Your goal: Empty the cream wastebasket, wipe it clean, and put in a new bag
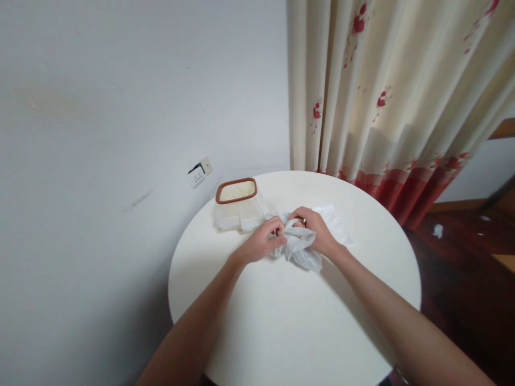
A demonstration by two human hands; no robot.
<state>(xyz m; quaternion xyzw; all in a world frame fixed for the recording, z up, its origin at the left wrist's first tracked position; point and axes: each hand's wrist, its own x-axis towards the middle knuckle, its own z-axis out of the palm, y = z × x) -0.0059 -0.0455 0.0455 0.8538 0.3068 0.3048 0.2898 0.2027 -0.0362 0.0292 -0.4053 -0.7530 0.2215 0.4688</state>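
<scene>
Fingers point(275, 222) pinch crumpled bag point(300, 245) between them

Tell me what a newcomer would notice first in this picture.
Probably the red-flowered curtain hanging at upper right. Next, the left hand and right hand gripping a crumpled whitish plastic bag over the round white table. A brown-rimmed bin stands beyond the left hand, near the wall.

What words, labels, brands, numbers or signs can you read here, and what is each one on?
None can be read.
Crumpled pale plastic held in the left hand and right hand: no legible print.
Brown-rimmed bin: no lettering visible.
Wall socket: any markings are too small to read.
Curtain: red pattern, no words.
</scene>
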